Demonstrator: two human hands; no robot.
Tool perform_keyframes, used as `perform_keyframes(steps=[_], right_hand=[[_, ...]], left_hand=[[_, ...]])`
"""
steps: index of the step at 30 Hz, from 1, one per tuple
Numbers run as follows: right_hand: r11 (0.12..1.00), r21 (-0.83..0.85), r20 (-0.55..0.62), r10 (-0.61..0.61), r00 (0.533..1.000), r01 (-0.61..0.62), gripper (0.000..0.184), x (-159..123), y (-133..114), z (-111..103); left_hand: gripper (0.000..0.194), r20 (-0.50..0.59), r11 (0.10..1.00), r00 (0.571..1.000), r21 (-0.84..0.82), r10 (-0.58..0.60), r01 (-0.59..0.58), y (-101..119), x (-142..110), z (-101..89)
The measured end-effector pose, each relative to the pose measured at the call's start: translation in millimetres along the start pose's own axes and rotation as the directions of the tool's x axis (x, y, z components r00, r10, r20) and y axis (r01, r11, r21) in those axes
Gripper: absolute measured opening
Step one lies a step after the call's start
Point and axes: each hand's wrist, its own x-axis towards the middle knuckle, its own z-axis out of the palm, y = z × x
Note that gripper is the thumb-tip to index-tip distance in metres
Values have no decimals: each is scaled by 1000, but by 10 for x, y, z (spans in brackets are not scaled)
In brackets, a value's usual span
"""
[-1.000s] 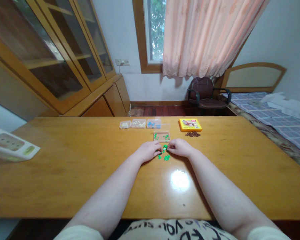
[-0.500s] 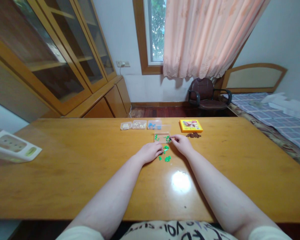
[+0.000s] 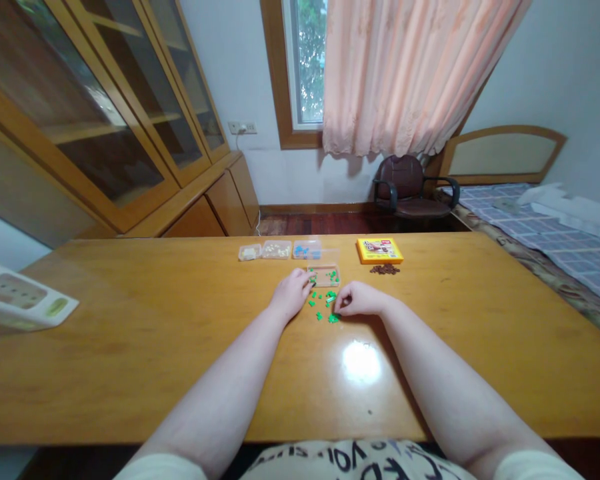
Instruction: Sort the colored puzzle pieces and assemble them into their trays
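A clear plastic box with small green pieces inside stands open in the middle of the table. My left hand is at its left end, fingertips bent together over the rim; what they hold, if anything, is too small to make out. In front of the box, several loose green pieces lie scattered on the wood. My right hand is low at their right side, thumb and forefinger pinched at a green piece of the nearest cluster.
Behind, a box of blue pieces, a box of cream pieces and a small white-filled box form a row. To the right lie a yellow carton and a brown pile of small pieces. A white container stands far left.
My right hand has come back from the box's right end to the loose green pieces. My left hand has moved from those pieces forward to the box's left end.
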Motion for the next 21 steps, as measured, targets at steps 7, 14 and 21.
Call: perform_keyframes(steps=[7, 14, 21], right_hand=[[992, -128, 62, 29, 998, -21, 21, 5, -16, -3], [986, -164, 20, 33, 999, -29, 19, 41, 2, 22], [998, -60, -148, -17, 989, 8, 20, 66, 83, 40]], left_hand=[[20, 131, 967, 960, -99, 248, -237, 129, -75, -97], [23, 303, 923, 873, -148, 383, -354, 266, -125, -160], [25, 349, 927, 860, -106, 374, -360, 247, -117, -168]])
